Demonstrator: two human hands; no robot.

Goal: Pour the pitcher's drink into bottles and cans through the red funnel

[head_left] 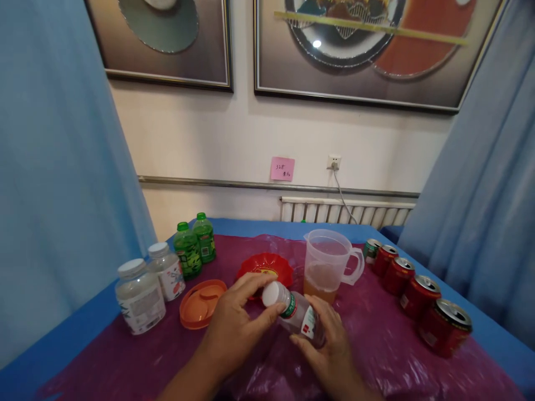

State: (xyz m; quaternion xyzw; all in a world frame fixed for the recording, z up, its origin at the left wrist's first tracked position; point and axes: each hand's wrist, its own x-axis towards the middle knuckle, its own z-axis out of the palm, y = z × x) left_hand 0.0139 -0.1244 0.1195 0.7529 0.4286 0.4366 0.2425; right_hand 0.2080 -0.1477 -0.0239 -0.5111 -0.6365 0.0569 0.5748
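"Fingers (pixel 249 285) on both hands are busy, from where I stand?"

"Yes. Those of the left hand (pixel 234 322) grasp the white cap (pixel 271 293); those of the right hand (pixel 330 340) are wrapped about the lower body of the same clear bottle (pixel 297 313). It's tilted, cap to the left, over the purple sheet (pixel 267 384) on the blue worktop (pixel 246 227)."

"Anything crowding it?"

"One jug (pixel 328 253), part-filled with brownish liquid (pixel 320 289), stands just beyond the right hand. One red dish (pixel 286 272) sits behind the bottle, partly hidden by the left hand. One orange dish (pixel 193 312) lies near, to the left."

"And further out?"

"Left edge: two white-lidded jars (pixel 141 301), then two green bottles (pixel 188 253) behind. Right edge: five cans (pixel 445 328) in a row, four red, and the farthest partly green."

"On the wall?"

"Two framed pictures (pixel 368 92), one pink note (pixel 282 169), one socket (pixel 333 162) with a plug in it."
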